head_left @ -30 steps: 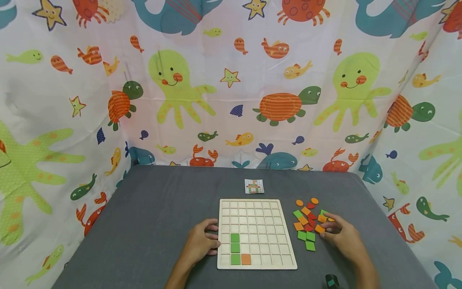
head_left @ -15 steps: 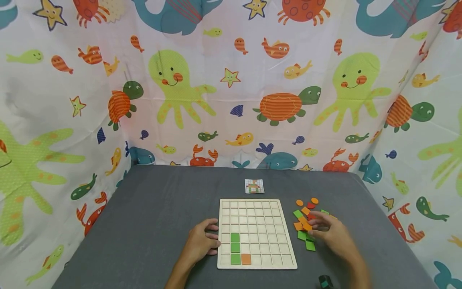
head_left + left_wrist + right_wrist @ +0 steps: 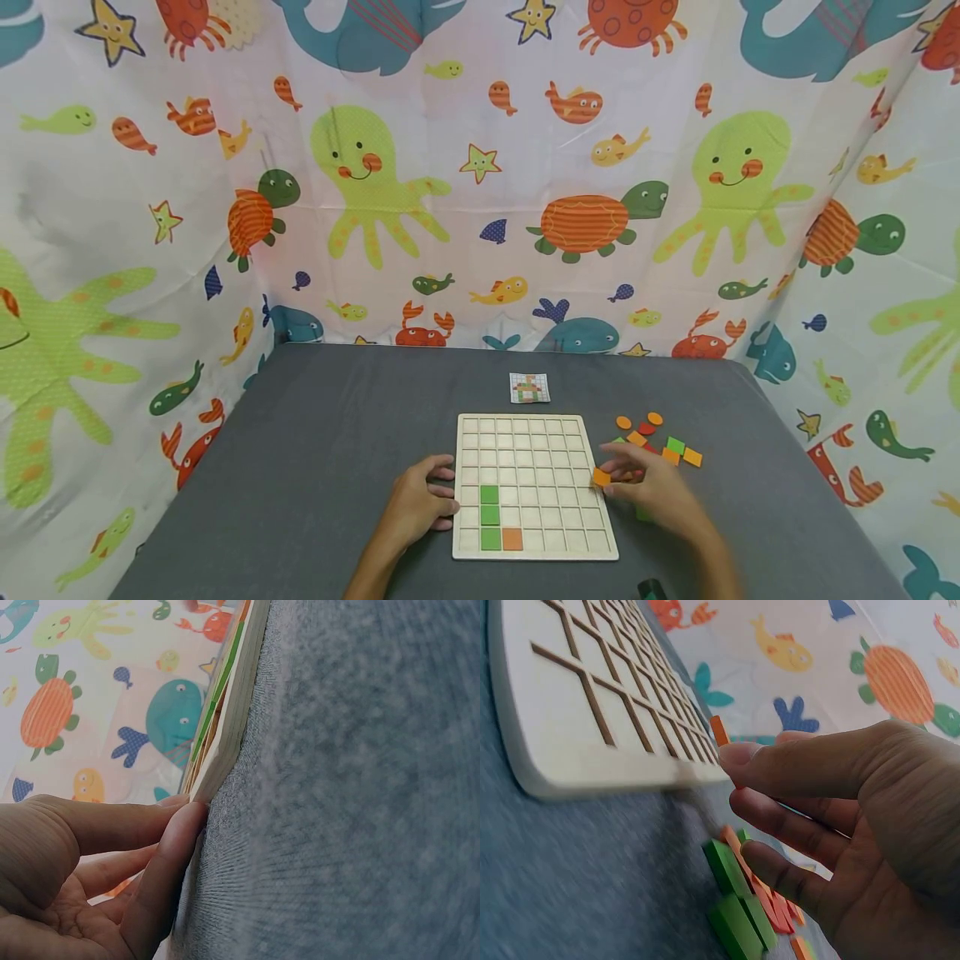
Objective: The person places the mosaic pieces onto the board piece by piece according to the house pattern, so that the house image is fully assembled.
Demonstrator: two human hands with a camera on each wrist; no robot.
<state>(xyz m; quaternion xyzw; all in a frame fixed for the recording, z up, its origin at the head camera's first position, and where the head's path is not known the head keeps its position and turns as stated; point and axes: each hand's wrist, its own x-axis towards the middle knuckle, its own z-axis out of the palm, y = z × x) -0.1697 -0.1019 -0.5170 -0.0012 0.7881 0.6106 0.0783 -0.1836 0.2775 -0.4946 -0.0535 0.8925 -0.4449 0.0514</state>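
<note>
A pale wooden grid board (image 3: 551,479) lies on the grey cloth, with three green tiles (image 3: 490,516) in a column and one orange tile (image 3: 512,539) in its lower left cells. At the board's left edge, my left hand (image 3: 416,500) grips the rim between thumb and finger; the left wrist view shows the fingertips (image 3: 191,814) right at the edge. My right hand (image 3: 652,483) pinches an orange square tile (image 3: 602,477) by thumb and fingertips. This tile overlaps the board's right edge from above, and in the right wrist view it is seen edge-on, tilted.
Loose green, orange and red pieces (image 3: 672,450) lie right of the board, partly hidden by my right hand. A small card with a coloured grid pattern (image 3: 529,388) lies behind the board. A patterned curtain (image 3: 480,200) hangs behind the table.
My right hand has picked up an orange square tile from the loose pieces and carried it left to the board's right edge. The left hand has stayed in place.
</note>
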